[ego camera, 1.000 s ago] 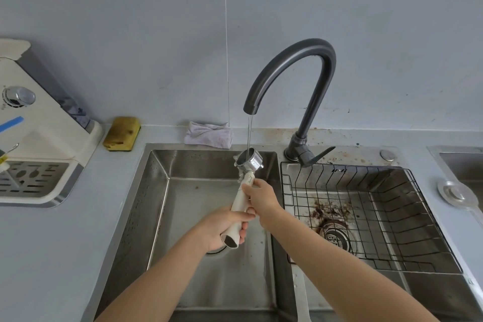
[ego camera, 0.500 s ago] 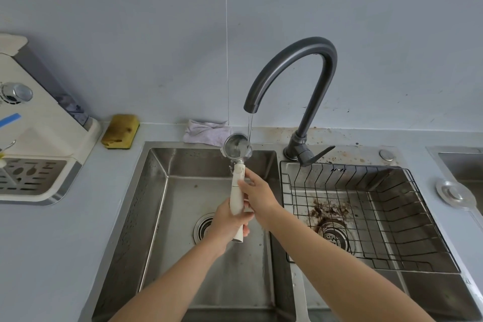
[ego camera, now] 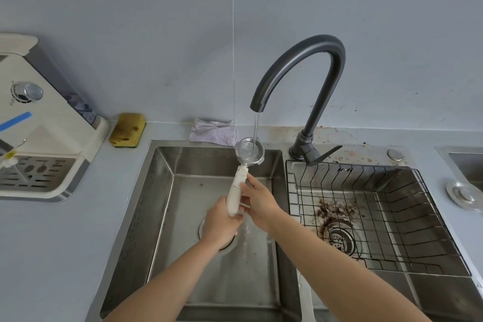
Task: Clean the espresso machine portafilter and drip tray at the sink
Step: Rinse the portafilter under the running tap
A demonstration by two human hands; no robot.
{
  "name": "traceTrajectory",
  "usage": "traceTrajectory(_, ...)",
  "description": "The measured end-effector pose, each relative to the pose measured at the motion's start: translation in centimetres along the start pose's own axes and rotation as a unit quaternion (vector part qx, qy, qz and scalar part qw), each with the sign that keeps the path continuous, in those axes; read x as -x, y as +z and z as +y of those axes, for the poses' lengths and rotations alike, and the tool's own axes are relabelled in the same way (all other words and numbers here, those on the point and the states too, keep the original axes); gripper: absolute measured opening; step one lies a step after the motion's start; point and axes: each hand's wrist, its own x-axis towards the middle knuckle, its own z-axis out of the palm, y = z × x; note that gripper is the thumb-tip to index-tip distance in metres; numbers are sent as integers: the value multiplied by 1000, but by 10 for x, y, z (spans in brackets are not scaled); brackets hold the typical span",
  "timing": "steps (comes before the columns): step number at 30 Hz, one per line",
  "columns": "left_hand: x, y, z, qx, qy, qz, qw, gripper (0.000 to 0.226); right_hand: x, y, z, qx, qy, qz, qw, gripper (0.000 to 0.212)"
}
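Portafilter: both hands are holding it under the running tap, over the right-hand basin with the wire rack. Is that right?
Not quite. The head view shows the portafilter over the left basin, not the right one with the wire rack. The rest stands: the left hand and right hand both hold it under the running tap.

Grey counter (ego camera: 52,256), by a pale wall (ego camera: 130,21). Holds a cream coffee machine (ego camera: 49,138) at the far left, drip tray (ego camera: 34,175) in its front. Just beside that, a yellow sponge (ego camera: 127,130). Further right, a crumpled pale cloth (ego camera: 214,132) against the wall. Has a shiny sink (ego camera: 156,191) set in, with a dark tap (ego camera: 304,148) behind. Far right, a round metal lid (ego camera: 464,195).
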Motion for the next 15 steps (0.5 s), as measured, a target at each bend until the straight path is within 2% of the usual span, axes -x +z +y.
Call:
traceTrajectory(9,3,-13,-9,-206,-3,12,979,23,1,10,11,-13,49,-3,999,40)
traceTrajectory(15,3,-19,-10,-254,-14,-6,967,27,0,13,16,-26,64,5,998,38)
